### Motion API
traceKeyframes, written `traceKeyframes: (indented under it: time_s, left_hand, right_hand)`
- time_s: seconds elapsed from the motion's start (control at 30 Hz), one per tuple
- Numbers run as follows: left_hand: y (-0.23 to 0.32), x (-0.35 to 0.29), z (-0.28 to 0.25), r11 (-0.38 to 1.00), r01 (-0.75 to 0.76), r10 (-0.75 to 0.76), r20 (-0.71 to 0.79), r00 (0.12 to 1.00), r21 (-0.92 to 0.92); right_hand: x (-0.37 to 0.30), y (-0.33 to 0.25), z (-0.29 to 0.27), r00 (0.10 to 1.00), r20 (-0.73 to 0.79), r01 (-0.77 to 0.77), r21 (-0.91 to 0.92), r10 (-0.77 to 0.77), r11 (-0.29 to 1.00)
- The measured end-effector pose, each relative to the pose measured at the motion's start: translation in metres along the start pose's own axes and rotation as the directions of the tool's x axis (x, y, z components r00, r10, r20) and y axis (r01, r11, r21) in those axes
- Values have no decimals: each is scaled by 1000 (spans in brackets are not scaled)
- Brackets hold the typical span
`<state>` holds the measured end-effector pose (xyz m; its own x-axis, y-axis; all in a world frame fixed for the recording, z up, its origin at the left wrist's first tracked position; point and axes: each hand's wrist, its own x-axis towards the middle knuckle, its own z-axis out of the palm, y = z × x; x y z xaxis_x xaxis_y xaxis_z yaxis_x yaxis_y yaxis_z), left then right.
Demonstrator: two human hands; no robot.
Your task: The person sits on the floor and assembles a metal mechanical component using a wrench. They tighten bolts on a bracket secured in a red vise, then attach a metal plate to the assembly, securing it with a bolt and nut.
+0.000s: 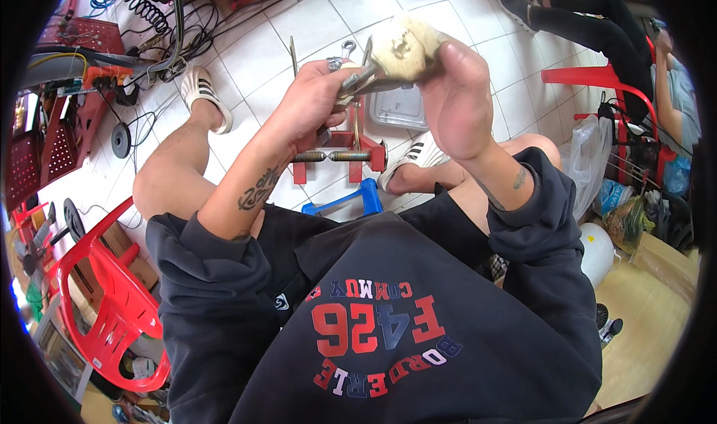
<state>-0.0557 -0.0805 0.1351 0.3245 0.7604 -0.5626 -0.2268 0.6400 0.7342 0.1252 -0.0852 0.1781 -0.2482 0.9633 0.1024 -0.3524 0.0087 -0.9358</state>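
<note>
My left hand (317, 99) is closed around a grey metal part (357, 83) with flat plates; its exact kind is unclear. In my right hand (459, 103) is a cream-coloured, roughly round, sponge-like piece (403, 47) with a rough dark mark in its middle. The two held things touch or overlap, and I cannot tell whether they are joined. Below them stands a red metal frame (351, 140) with a threaded rod (349, 156) across it. A clear plastic tray (396, 109) lies on the floor behind the frame.
Between my legs is a blue plastic stool (347, 198). Red chairs stand at lower left (112, 319) and at right (590, 77), where a person (612, 28) sits. Cables and hoses (202, 21) run across the tiled floor at upper left. Bags (590, 155) lie at right.
</note>
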Motion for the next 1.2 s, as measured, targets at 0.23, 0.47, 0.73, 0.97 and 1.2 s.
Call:
traceKeyframes:
  time_s: [0.23, 0.47, 0.73, 0.97, 1.2]
  left_hand:
    - [-3, 3, -8, 1000, -1, 1, -2, 1000, 20]
    - [-7, -2, -9, 985, 163, -169, 108, 980, 58]
    - [-4, -13, 0, 983, 149, -160, 96, 982, 109]
    - [-6, -3, 6, 991, -104, 94, -117, 989, -82]
    - [1, 0, -3, 809, -264, 375, -114, 920, 525]
  right_hand:
    - [-4, -2, 2, 997, 67, -34, -48, 37, 998]
    - [-11, -2, 7, 968, 252, 4, -13, -1, 1000]
    - [-12, 0, 8, 947, 306, 184, -269, -97, 945]
    - [-8, 16, 7, 980, 137, 142, 39, -146, 989]
    - [3, 8, 2, 989, 86, 128, -112, -118, 985]
